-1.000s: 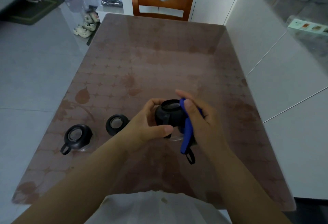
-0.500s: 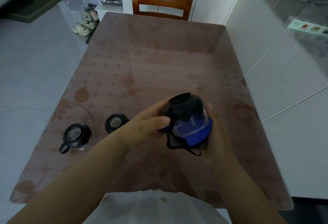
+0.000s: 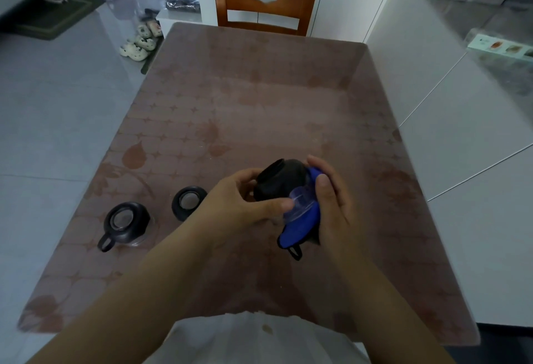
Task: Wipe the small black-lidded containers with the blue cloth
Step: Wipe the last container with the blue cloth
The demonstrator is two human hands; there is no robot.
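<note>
Blue cloth (image 3: 301, 220) sits cupped in the right hand (image 3: 334, 207), whose fingers curl round it and press it against the tilted container (image 3: 281, 181), hiding part of the clear base. The left hand (image 3: 236, 205) clasps the black lid end. At nine o'clock on the table (image 3: 259, 98) stand a second container (image 3: 189, 202), partly hidden behind the left wrist, and a third container (image 3: 127, 222).

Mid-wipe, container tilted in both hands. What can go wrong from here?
1. The held container is tilted over the table, with the left hand at its lid end and the right hand pressing the blue cloth on its clear body. It may slip and drop.
2. The left forearm lies close to the nearer standing container; a wide stroke might knock it.
</note>
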